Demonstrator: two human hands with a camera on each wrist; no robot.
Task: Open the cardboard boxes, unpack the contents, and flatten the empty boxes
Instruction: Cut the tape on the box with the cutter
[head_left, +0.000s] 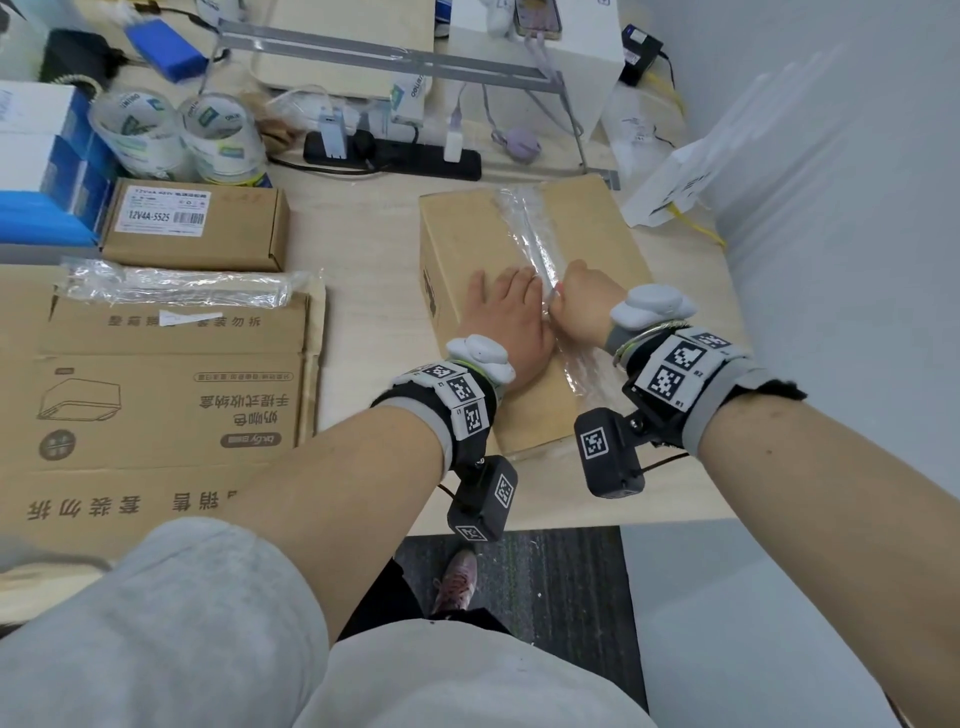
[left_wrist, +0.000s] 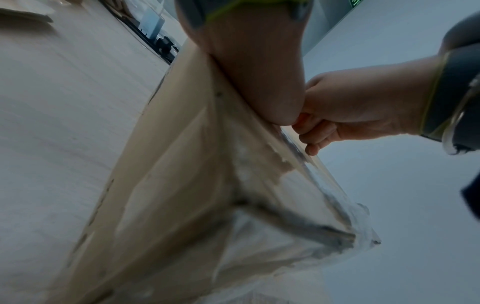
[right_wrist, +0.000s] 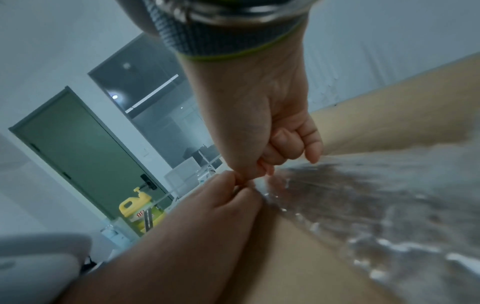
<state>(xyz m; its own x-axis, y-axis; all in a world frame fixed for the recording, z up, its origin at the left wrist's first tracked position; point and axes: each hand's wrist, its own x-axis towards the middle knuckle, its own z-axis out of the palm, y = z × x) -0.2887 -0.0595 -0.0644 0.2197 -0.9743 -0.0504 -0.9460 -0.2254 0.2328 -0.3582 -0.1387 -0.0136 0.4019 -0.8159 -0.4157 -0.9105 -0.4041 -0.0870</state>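
Peeling the tape off the sealed box

Cardboard box sat closed on the desk, near the front edge, w/ clear tape running down its top seam. Left hand lay flat on the lid, fingers straight, prob to pin the box so it wouldn't lift. Right hand was curled into a fist just beside it, pinching the tape (exact grip's hard to see). Flattened box lay well off to the left, small labelled box behind it.
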